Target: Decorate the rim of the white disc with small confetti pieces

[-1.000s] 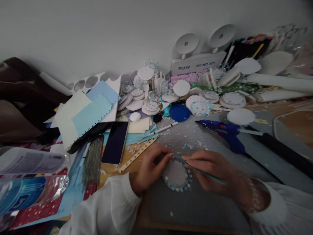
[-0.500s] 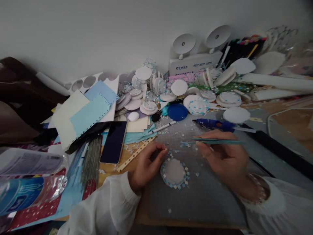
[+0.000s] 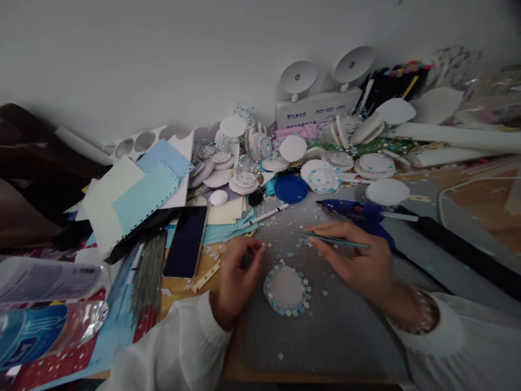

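My right hand (image 3: 358, 260) grips teal tweezers (image 3: 340, 239) between thumb and fingers, their tips pointing left over the grey cutting mat (image 3: 325, 347). Thumb and forefinger of my left hand (image 3: 242, 269) are pinched together; something tiny and pale may be at the tips, too small to name. Just right of that hand lies a round white disc (image 3: 287, 286), its rim ringed with small blue and white star-shaped pieces (image 3: 291, 312). Loose pieces (image 3: 291, 254) of the same sort are scattered on the mat between both hands. One lone white piece (image 3: 280, 356) lies nearer the front edge.
A blue glue gun (image 3: 345, 208) and a blue lid (image 3: 291, 188) lie behind my hands, with a white pen (image 3: 266, 214). Many white discs are heaped against the wall. At left are a phone (image 3: 185, 241), coloured paper (image 3: 146, 190), wire stems (image 3: 148, 271) and a plastic bottle (image 3: 52, 328).
My right hand has moved slightly left with the tweezers, which have turned and now slope down to the right, their arms closer together. My left hand remains pinched; the whole view shifts a little.
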Demonstrator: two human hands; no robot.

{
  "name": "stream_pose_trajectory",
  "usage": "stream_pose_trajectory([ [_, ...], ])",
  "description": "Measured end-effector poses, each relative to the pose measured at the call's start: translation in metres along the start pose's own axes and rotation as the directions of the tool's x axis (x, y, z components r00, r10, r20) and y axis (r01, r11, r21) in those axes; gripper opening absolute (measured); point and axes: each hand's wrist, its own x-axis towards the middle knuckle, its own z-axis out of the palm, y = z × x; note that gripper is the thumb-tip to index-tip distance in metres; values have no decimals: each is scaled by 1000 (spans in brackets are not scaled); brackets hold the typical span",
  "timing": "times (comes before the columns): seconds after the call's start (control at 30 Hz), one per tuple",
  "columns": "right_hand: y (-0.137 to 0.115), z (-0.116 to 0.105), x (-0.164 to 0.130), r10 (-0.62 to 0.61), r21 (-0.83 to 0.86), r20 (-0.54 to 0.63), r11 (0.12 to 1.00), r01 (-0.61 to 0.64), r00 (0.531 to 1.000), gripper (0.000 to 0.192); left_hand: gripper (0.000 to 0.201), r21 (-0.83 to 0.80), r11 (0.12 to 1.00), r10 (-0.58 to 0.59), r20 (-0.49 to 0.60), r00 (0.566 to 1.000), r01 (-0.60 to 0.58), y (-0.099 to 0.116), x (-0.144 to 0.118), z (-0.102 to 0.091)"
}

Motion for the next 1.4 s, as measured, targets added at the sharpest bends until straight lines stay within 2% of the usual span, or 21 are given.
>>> stream_pose_trajectory([
  [0.17, 5, 7, -3, -5, -8, 134, 1000, 6, 991, 7, 21, 189, 981, 40, -21, 999, -35, 4, 3, -3],
  [0.37, 10, 12, -7, 38, -45, 279, 999, -27, 959, 7, 8, 136, 990, 41, -4, 999, -41, 6, 2, -4],
  [0.43, 9, 12, -6, 41, -46, 264, 998, -30, 964, 7, 10, 115, 991, 58, 39, 998, -62, 7, 1, -5],
  [0.57, 4, 9, -4, 24, -6, 144, 1000, -24, 989, 5, 10, 75, 987, 129, 119, 984, -139, 10, -1, -7],
  [0.67, -1, 5, 0, 52, 32, 88, 998, -55, 995, 5, 10, 46, 987, 149, 126, 981, -156, 11, -1, -8],
  [0.8, -9, 3, 1, 149, 203, 49, 967, -156, 988, 4, 9, -7, 994, 106, 108, 988, -106, 10, 0, -8],
  [0.93, -14, 3, -1, 196, 310, 67, 928, -207, 978, 7, 12, -84, 993, 90, 113, 989, -81, 11, 1, -7],
  [1.03, -16, 4, -5, 175, 362, 103, 910, -201, 979, 8, 14, -134, 987, 103, 109, 989, -88, 12, 1, -6],
  [1.2, -17, 4, -11, 161, 381, 159, 900, -211, 974, 10, 6, -171, 976, 153, 83, 985, -137, 13, 0, -5],
  [1.4, -18, 3, -10, 246, 399, 151, 871, -287, 957, 6, 5, -269, 955, 152, 83, 985, -125, 11, -1, -4],
])
